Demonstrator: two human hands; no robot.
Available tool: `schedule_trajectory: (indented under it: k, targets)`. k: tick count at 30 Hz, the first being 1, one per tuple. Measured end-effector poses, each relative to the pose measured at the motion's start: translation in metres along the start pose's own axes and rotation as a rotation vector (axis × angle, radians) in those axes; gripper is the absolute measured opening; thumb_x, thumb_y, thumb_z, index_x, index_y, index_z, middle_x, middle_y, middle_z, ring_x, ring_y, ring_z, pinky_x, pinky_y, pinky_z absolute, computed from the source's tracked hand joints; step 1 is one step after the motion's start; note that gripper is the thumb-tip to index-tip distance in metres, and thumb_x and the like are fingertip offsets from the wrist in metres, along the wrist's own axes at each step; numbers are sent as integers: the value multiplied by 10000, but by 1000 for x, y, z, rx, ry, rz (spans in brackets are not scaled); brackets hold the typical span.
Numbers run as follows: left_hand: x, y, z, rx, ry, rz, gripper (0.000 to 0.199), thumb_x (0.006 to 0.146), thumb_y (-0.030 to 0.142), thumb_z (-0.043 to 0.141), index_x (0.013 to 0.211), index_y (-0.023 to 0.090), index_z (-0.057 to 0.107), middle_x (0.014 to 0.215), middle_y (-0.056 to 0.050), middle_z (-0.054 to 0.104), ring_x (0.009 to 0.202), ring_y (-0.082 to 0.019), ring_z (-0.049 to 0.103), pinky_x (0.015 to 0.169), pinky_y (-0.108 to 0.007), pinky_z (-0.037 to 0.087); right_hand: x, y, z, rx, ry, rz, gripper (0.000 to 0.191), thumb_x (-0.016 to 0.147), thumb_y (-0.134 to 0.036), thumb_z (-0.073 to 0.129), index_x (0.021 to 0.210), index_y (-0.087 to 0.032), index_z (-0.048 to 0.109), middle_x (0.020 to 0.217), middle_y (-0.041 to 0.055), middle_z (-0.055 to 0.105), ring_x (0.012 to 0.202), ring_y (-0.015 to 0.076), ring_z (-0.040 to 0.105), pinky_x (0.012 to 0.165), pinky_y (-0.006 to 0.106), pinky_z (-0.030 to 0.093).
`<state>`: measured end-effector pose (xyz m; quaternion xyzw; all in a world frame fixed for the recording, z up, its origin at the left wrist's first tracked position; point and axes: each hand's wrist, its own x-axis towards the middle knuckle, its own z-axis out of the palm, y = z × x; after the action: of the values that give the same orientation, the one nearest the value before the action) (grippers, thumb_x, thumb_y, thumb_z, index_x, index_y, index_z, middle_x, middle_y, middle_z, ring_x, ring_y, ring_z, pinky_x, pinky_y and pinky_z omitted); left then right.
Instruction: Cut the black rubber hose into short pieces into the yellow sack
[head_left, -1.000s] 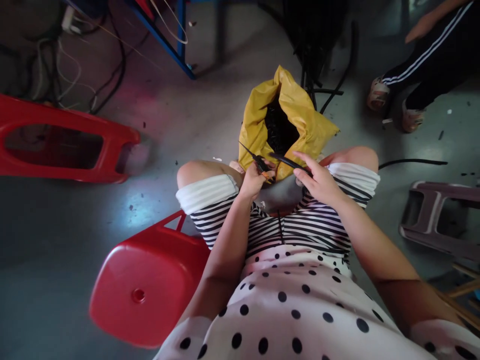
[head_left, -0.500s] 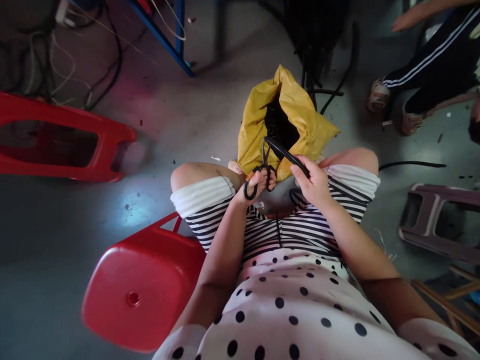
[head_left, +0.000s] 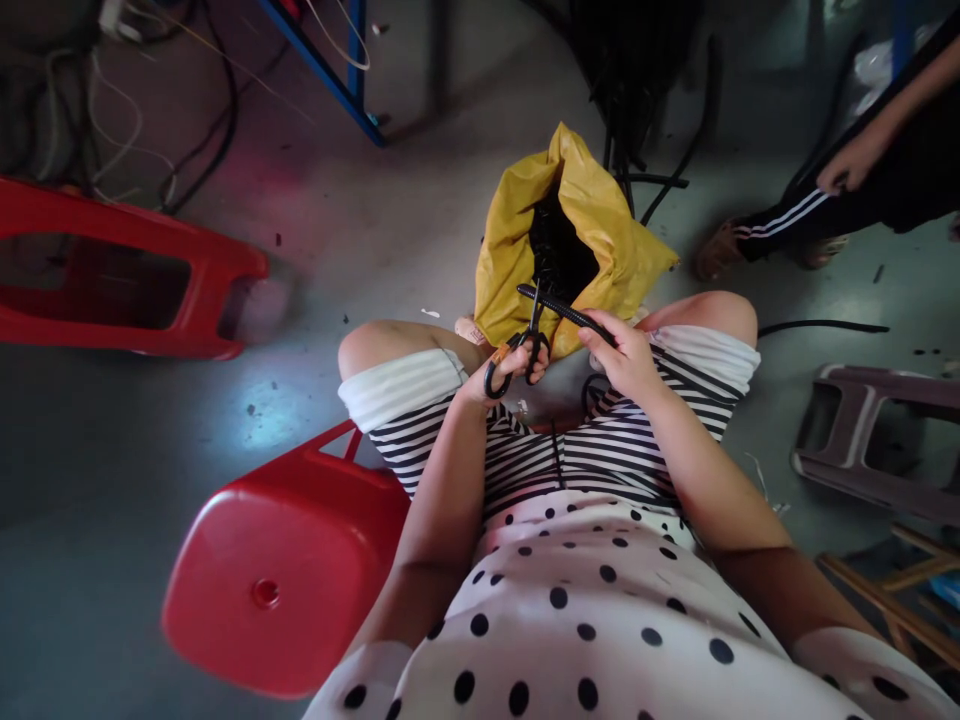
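Observation:
My left hand (head_left: 507, 374) is closed round the handles of black scissors (head_left: 534, 330), whose blades point up and lie at the black ribbed tube (head_left: 566, 309) near its far end. Between thumb and fingers, my right hand (head_left: 625, 350) grips the near end of that tube, which slants up to the left. Just beyond both hands a yellow bag (head_left: 506, 235) stands on the floor with its mouth open. Dark material (head_left: 551, 240) shows inside it, too dim to make out.
Red stools (head_left: 225, 590) (head_left: 225, 265) stand at the left, a brown-grey stool (head_left: 885, 475) at the right. Black tubes (head_left: 686, 155) lie beyond the bag. A person in dark striped trousers (head_left: 784, 218) is at the upper right. Blue metal legs (head_left: 330, 75) rise at the upper left.
The scissor blades have come together around or against the tube's far end, and the tube has tilted flatter. At the upper right, the person has moved, with the hand now lower over the trousers.

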<state>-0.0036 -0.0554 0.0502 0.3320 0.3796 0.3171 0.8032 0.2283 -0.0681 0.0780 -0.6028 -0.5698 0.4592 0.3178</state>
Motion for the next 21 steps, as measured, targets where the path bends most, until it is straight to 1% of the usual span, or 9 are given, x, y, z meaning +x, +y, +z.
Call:
schedule_trajectory:
  k: [2, 4, 7, 9, 12, 15, 19, 21]
  targets:
    - [0, 1, -1, 34, 20, -3, 709, 640, 805, 922, 796, 175, 637, 803, -28, 590, 675, -119, 512, 609, -269, 396, 3, 1, -3, 26, 14, -24, 589, 1011, -703, 630, 1319, -226, 786, 1180, 95, 815, 1133, 286, 783, 1024, 423, 638]
    - [0, 2, -4, 109, 28, 3, 629, 706, 738, 919, 752, 177, 639, 729, -20, 577, 644, -124, 509, 601, -271, 391, 7, 2, -8, 36, 3, -40, 558, 1008, -667, 657, 1313, -221, 798, 1223, 94, 818, 1174, 296, 776, 1095, 455, 610]
    - [-1, 7, -9, 285, 17, 2, 551, 819, 659, 862, 670, 182, 631, 627, -23, 568, 605, -135, 511, 592, -277, 381, 11, 5, -16, 8, -55, -18, 528, 1009, -632, 675, 1324, -229, 810, 1314, 93, 808, 1259, 316, 759, 1168, 495, 572]
    - [0, 10, -11, 394, 9, -15, 538, 853, 625, 839, 637, 178, 632, 598, -29, 583, 593, -133, 520, 586, -271, 372, 13, 5, -22, -44, -95, 14, 499, 1007, -606, 691, 1328, -246, 818, 1375, 89, 793, 1328, 332, 735, 1206, 514, 548]
    - [2, 12, -10, 476, 47, -63, 553, 817, 596, 877, 585, 176, 601, 552, -21, 584, 563, -115, 511, 571, -252, 374, 16, 3, -31, -178, -134, 83, 472, 1021, -547, 687, 1379, -264, 809, 1451, 77, 762, 1421, 343, 685, 1257, 519, 503]
    - [7, 10, -5, 495, 82, -118, 588, 762, 609, 914, 554, 176, 573, 512, -15, 576, 525, -105, 512, 539, -236, 389, 23, 0, -37, -301, -159, 138, 480, 1036, -501, 662, 1429, -259, 789, 1461, 75, 756, 1426, 351, 682, 1255, 511, 500]
    - [11, 8, -2, 488, 94, -144, 616, 734, 653, 915, 545, 171, 582, 496, -26, 590, 498, -109, 543, 511, -228, 409, 36, 1, -43, -298, -251, 111, 439, 1030, -438, 660, 1405, -263, 804, 1434, 55, 773, 1377, 339, 712, 1215, 476, 524]
    - [11, 8, -3, 487, 81, -145, 618, 738, 663, 906, 545, 166, 594, 497, -33, 602, 485, -107, 551, 501, -223, 404, 42, 3, -46, -272, -287, 105, 433, 1020, -432, 671, 1385, -252, 816, 1383, 58, 798, 1327, 339, 737, 1176, 466, 547]
